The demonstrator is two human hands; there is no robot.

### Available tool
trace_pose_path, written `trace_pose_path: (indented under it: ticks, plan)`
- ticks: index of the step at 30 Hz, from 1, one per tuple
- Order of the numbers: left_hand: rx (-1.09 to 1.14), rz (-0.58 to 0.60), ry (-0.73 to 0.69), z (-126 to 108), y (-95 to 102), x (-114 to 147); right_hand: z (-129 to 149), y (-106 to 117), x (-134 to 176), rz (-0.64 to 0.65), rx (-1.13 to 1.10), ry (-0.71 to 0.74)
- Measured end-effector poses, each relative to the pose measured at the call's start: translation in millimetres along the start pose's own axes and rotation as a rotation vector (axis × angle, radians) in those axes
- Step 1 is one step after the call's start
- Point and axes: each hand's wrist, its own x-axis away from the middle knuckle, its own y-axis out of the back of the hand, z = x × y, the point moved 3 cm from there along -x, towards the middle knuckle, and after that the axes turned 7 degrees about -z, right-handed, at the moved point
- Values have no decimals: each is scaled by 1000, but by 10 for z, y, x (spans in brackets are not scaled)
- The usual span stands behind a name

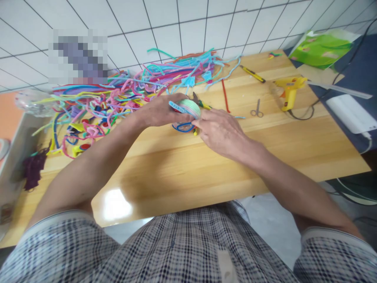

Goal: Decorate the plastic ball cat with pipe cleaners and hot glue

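Over the middle of the table, my left hand [165, 110] is wrapped round a small pipe-cleaner piece [191, 108] with a mint-green and pink rounded body. A light-blue strip sticks out of it to the left, and a dark-blue loop hangs below. My right hand [219, 127] has its thumb and fingers closed at the right side of the same piece. Just behind the hands lie pliers [203, 103] with yellow-and-green handles, partly hidden. The parts of the piece inside my fingers are hidden.
A tangled heap of colourful pipe cleaners [129, 94] covers the table's back left. To the right lie a yellow utility knife [253, 74], a red pipe cleaner [225, 96], small scissors [257, 110] and a yellow glue gun [290, 92] with a cord. A green bag [322, 49] stands beyond.
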Motion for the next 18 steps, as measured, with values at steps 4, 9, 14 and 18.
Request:
trace_pose_path:
  ticks: [4,9,14,18]
  plan:
    - [-174,91,-39,-69,11,19,-6,84,-103,99,-38,-27]
    - [-151,127,13,-58,56,16,-59,207,-140,78,-115,-99]
    - [-18,102,36,67,44,-84,-409,370,-35,-121,-520,-286]
    - [82,60,62,92,32,-68,-799,280,136,-303,-744,-512]
